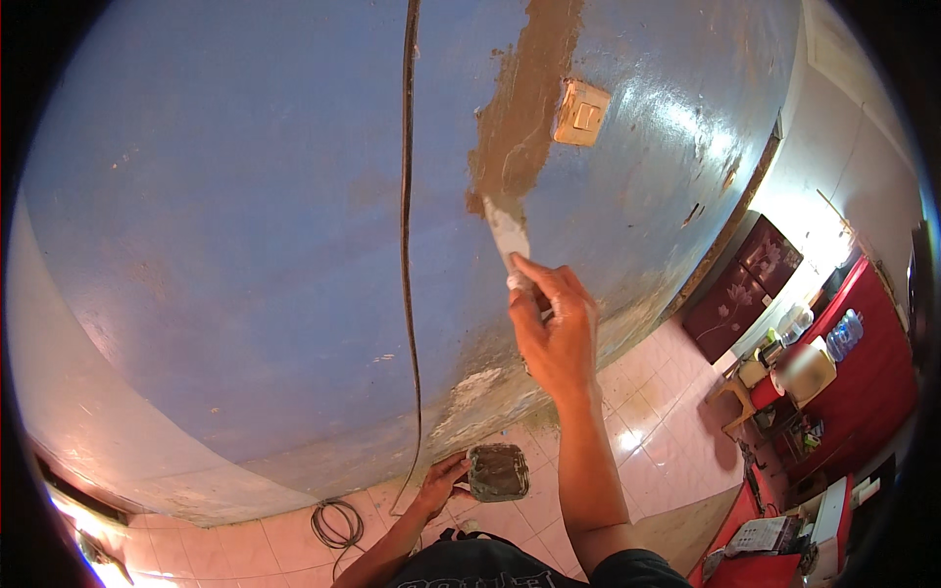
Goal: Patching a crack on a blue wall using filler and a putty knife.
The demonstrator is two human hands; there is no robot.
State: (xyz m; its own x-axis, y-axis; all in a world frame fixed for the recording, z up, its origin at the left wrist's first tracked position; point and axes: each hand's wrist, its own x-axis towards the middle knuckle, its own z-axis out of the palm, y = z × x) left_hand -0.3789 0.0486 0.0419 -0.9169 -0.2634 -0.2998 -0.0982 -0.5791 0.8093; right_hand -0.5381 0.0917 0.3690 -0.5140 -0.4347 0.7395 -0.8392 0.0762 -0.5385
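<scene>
A glare-lit doorway sits at the far left, low down. Beside it a black cable (406, 196) runs down the blue wall (225, 216) and ends in a coil (336, 522) on the pale pink floor tiles (647, 461). The wall's paint is glossy, worn and flaking near its base.

Your left hand (441, 482) hangs low and grips a small grey-crusted tub (498, 471) by its edge, fingers closed on it.

Your right hand (551, 328) is raised and closed around the handle of a scraper (508, 235), index finger laid along it. The flat metal blade presses against the wall at the lower end of a rough brown filler patch (520, 108), which runs up out of view.

Just right of the patch a cream square switch (582, 114) is fixed to the wall.

Further right, a dark panel with flower motifs (740, 286) leans at the wall's corner. Beyond it, red furniture (877, 377) carries clear bottles (843, 333) and a white container (806, 370). No label is readable.
</scene>
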